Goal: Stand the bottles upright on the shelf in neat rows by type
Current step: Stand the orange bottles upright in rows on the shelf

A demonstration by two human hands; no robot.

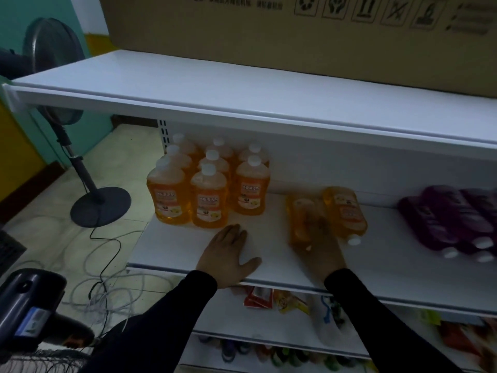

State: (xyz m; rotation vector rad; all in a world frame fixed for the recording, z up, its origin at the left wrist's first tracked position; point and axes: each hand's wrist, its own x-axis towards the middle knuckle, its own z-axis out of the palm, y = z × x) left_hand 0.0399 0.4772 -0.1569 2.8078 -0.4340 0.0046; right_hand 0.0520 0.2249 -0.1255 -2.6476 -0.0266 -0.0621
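Observation:
Several orange bottles with white caps [209,196] stand upright in rows at the left of the white shelf [390,265]. Two more orange bottles lie flat near the middle. My right hand [320,251] is closed around the left lying bottle [301,219]. The other lying bottle [345,212] rests beside it, cap toward me. Several purple bottles [451,222] lie flat at the right, caps toward the front edge. My left hand [228,254] rests flat on the shelf in front of the standing group, fingers spread, holding nothing.
The upper shelf [242,103] overhangs the bottles and carries a large cardboard box [295,30]. Lower shelves hold packets [269,297] and small items. A standing fan [99,203] and loose cables [107,286] are on the floor at the left.

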